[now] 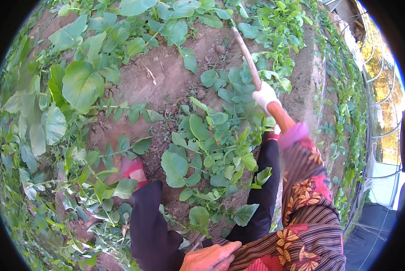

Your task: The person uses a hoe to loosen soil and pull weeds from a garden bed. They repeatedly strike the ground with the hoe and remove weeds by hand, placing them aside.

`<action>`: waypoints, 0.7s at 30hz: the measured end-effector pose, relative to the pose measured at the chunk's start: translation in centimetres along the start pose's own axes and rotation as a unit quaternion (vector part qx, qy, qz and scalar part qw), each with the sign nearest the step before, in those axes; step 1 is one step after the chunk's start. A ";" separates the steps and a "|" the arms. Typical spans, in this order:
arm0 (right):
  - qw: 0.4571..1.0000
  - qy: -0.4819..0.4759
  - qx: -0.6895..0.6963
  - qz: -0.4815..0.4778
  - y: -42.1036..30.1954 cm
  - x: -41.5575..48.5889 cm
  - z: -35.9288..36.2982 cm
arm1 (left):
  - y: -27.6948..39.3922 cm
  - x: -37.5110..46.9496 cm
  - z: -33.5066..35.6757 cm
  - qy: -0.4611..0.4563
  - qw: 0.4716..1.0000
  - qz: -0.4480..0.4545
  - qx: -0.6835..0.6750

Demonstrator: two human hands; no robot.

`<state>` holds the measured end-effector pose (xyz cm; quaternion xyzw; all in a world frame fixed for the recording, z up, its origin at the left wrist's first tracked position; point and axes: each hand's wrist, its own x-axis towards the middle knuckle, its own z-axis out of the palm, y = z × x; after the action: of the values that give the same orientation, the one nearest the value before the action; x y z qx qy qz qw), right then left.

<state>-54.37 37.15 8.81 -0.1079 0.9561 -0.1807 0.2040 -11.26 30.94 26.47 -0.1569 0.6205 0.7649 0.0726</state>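
Note:
My right hand [266,96], in a white glove, grips the lower end of a long wooden handle [246,56] that reaches up over the plants. The handle's far end lies among leaves, and no tool head can be made out there. Bare and low in the picture, my left hand [211,258] rests near my lap, against the patterned, striped sleeve [273,244]; nothing shows in it, though part of it is cut off by the bottom edge. Broad-leaved green plants [202,152] grow between my legs.
My feet, in red footwear [133,166], stand in brown soil [144,84] on either side of the plants. More leafy plants [83,84] spread on the left. At the right run a row of low plants [344,111] and curved hoops [385,98] with sheeting.

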 end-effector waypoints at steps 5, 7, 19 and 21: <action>0.998 -0.029 0.014 0.055 1.7 -1.5 2.1 | -0.1 -0.4 -0.3 -0.003 1.000 0.015 -0.005; 0.992 -0.109 0.038 0.058 1.1 -5.5 1.7 | -0.6 -0.4 -0.2 0.012 0.998 0.058 0.002; 0.996 -0.039 -0.033 -0.067 3.1 -6.8 -0.1 | -0.8 -0.7 0.5 -0.012 0.999 0.044 -0.021; 0.998 -0.040 -0.042 -0.015 1.4 -2.5 -0.1 | -0.8 -0.5 0.4 -0.010 0.999 0.039 -0.022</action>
<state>-52.34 39.17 9.20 -0.1380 0.9522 -0.1388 0.2343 -10.57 31.59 25.99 -0.1262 0.6082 0.7824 0.0451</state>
